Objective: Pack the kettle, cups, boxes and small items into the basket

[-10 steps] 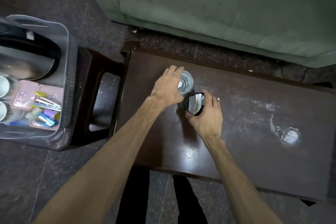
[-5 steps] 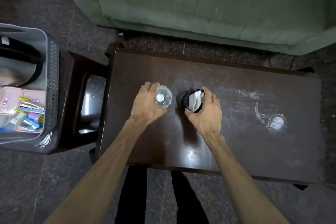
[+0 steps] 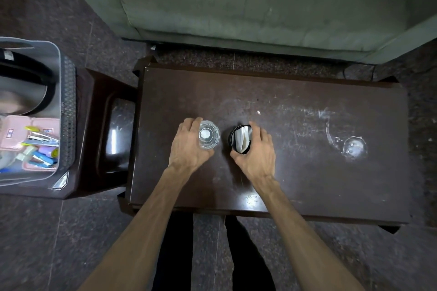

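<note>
A clear glass cup (image 3: 209, 135) stands on the dark wooden table (image 3: 307, 172), and my left hand (image 3: 189, 146) wraps around its left side. Just to its right stands a black cup (image 3: 239, 138) with white paper inside, gripped from the right by my right hand (image 3: 259, 152). The grey basket (image 3: 67, 101) sits at the far left on a dark stool (image 3: 104, 130). Inside it lie a kettle with a black handle (image 3: 26, 82), pink boxes (image 3: 14, 133) and several small colourful items (image 3: 40, 149).
A wet ring and water stain (image 3: 353, 146) mark the table's right part. A green sofa (image 3: 260, 2) runs behind the table. Dark stone floor (image 3: 47, 243) surrounds everything, and my legs stand at the table's near edge.
My left hand slid from the far side of the glass to its left side and closed around it. The view shifted, pushing the basket further left. My right hand stays on the black cup.
</note>
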Demonstrator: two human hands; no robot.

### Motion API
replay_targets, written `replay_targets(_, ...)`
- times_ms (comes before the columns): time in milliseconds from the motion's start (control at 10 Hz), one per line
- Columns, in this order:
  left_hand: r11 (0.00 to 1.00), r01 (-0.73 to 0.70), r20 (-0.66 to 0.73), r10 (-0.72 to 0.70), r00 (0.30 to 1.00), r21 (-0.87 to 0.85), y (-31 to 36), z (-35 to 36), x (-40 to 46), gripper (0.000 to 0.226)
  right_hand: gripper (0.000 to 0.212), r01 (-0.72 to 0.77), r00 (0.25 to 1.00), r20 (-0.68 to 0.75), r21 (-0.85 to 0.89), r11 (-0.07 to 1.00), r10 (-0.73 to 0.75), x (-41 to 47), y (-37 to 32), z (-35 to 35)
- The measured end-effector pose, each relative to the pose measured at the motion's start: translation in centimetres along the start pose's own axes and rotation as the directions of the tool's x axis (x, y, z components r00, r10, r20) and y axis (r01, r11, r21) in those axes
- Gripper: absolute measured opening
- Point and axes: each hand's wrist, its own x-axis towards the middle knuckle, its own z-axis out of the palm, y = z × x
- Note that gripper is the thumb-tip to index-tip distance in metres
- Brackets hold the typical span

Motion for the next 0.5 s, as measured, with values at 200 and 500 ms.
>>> replay_targets(200,1.0,0.029,0.035,-0.029,0.999,0.007,0.1,0.0,-0.3,0.093,0.099,-0.016,0.999,0.033,-0.025,1.0,0.017,0.0,-0.2,-0.1)
replay_targets(500,0.995,0.016,0.069,-0.023,0.997,0.098,1.4,-1.9,-1.7,0.1,0.109,-0.01,0.999,0.042,-0.015,1.0,0.011,-1.2,-1.1,-2.4)
